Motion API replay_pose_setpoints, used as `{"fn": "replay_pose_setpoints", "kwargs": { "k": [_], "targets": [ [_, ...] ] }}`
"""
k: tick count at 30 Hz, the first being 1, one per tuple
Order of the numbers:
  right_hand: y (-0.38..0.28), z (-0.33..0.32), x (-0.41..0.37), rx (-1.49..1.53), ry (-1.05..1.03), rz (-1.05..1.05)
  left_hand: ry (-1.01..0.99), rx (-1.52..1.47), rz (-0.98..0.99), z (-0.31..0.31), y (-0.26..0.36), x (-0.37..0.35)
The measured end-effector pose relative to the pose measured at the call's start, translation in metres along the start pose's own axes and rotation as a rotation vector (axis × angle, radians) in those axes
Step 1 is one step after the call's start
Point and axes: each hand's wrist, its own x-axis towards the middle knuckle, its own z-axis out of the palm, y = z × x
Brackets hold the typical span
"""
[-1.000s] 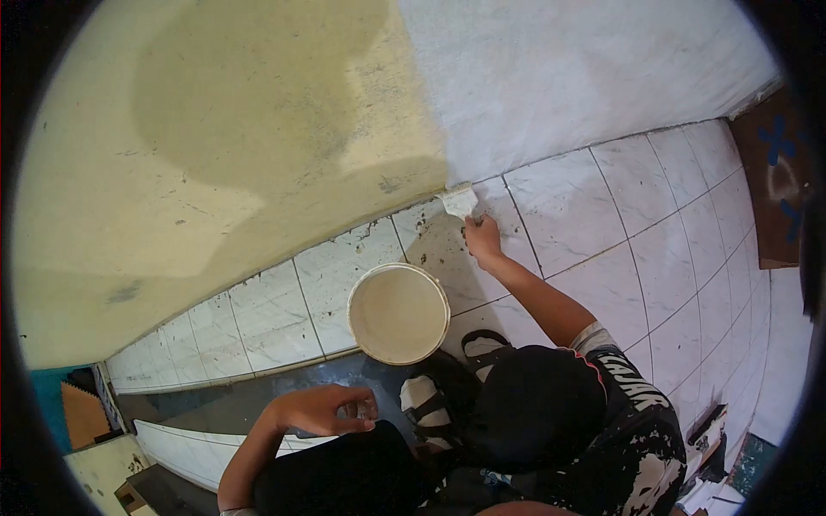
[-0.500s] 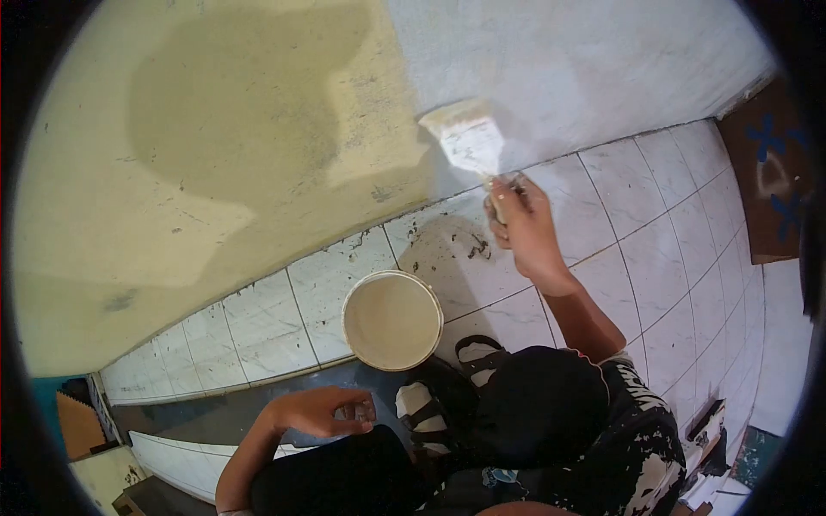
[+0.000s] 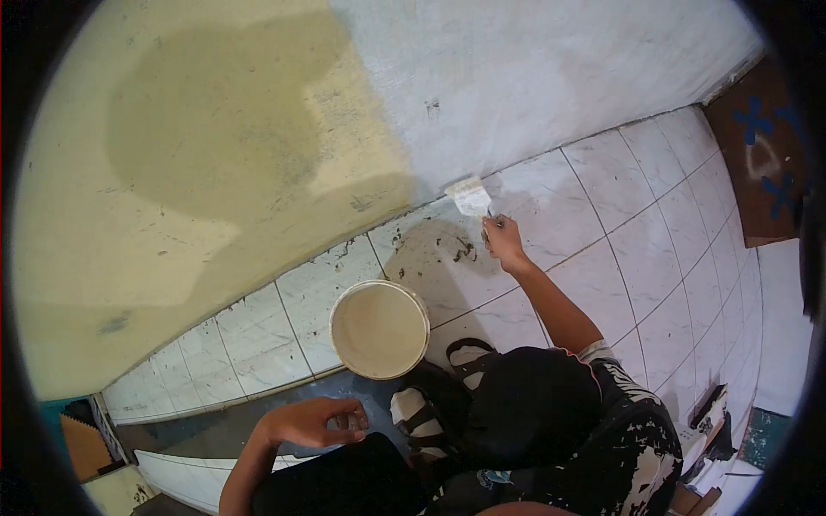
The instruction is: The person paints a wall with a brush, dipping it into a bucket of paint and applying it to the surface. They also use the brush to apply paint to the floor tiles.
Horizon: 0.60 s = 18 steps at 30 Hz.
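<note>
My right hand [image 3: 502,241] is closed around the handle of a wide paintbrush [image 3: 471,199], whose bristles are at the foot of the wall, by the line where it meets the floor tiles. White paint coats the brush. Left of it stands a round bucket [image 3: 379,330] of pale, cream-white paint on the floor, near my sandalled feet. My left hand [image 3: 320,421] hangs loosely curled over my left knee, with no object visible in it and a gap between thumb and fingers.
The wall is yellow [image 3: 232,129] on the left and white [image 3: 533,77] on the right. Dark crumbs [image 3: 460,249] lie on the white tiles [image 3: 641,241]. A brown panel with blue marks [image 3: 757,163] stands at the right. A grey strip [image 3: 224,426] runs beside the raised tiles.
My right hand has brought the paintbrush down from the white wall to its bottom edge. My left hand stays by the knee. The view has shifted slightly.
</note>
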Motion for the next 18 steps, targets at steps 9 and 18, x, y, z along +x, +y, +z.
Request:
{"fn": "replay_pose_setpoints", "kwargs": {
  "k": [9, 18],
  "targets": [
    [-0.061, -0.014, 0.010, -0.060, 0.048, -0.031, -0.003, -0.013, -0.019, -0.001, 0.006, 0.003],
    [-0.172, -0.036, -0.081, 0.087, -0.014, -0.315, -0.015, -0.007, -0.020, -0.003, 0.008, 0.006]
  ]
}}
